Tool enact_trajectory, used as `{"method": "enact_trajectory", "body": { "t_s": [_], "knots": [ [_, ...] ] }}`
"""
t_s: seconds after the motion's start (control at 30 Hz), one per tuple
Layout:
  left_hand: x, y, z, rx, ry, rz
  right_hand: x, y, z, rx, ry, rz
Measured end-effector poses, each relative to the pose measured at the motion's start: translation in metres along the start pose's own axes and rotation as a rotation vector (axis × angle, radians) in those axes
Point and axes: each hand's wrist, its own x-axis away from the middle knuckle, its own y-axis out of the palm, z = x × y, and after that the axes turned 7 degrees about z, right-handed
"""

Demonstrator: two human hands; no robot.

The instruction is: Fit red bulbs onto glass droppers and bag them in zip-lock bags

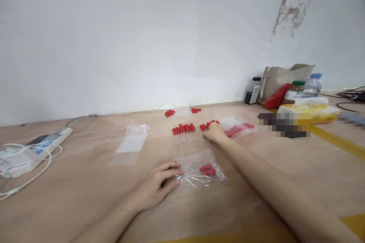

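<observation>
A clear zip bag (194,163) lies flat in front of me, with red-bulbed droppers (207,171) inside. My left hand (159,182) pinches the bag's left end between thumb and fingers. Farther off, my right hand (214,133) has its fingers closed at a small group of loose droppers (212,122), apparently on one; the fingertips are partly hidden. Left of it, several more droppers (184,129) lie side by side, red bulbs away from me. Filled zip bags of droppers (241,128) are piled just right of my right hand.
Flat zip bags (131,144) are stacked at left. Small red bulbs (169,113) lie on plastic by the wall. A power strip (37,152) with white cables is far left. At right are a dark bottle (253,91), a grey bag (273,79), a jar (293,93) and a tissue pack (310,111).
</observation>
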Motion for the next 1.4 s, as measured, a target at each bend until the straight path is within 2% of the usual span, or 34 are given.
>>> {"method": "enact_trajectory", "body": {
  "t_s": [0.2, 0.27, 0.4, 0.53, 0.7, 0.87, 1.0, 1.13, 1.23, 1.4],
  "knots": [
    [0.000, 0.000, 0.001, -0.009, -0.002, -0.008, 0.010, -0.018, 0.003, -0.171, 0.036, 0.017],
    [0.000, 0.000, 0.001, -0.012, 0.000, -0.007, 0.023, -0.030, 0.009, -0.357, 0.068, -0.002],
    [0.000, 0.000, 0.000, -0.013, 0.001, 0.000, 0.053, -0.043, 0.027, -0.864, 0.200, -0.059],
    [0.000, 0.000, 0.000, -0.017, -0.001, 0.005, 0.075, -0.034, 0.038, -1.058, 0.249, -0.022],
    [0.000, 0.000, 0.001, -0.034, 0.000, 0.000, 0.089, -0.018, 0.036, -1.202, 0.340, -0.005],
    [0.001, -0.001, 0.003, -0.049, -0.041, 0.041, 0.095, -0.020, 0.034, -1.223, 0.315, -0.157],
    [0.002, -0.002, 0.003, -0.057, -0.036, 0.031, 0.097, -0.027, 0.042, -1.047, 0.153, -0.333],
    [0.002, -0.002, 0.003, -0.080, -0.046, 0.020, 0.096, -0.028, 0.046, -0.864, -0.004, -0.317],
    [0.002, -0.001, 0.002, -0.085, -0.051, 0.013, 0.097, -0.026, 0.041, -0.869, -0.051, -0.316],
    [0.002, -0.001, 0.001, -0.083, -0.050, 0.021, 0.100, -0.024, 0.034, -0.903, -0.136, -0.425]
  ]
}}
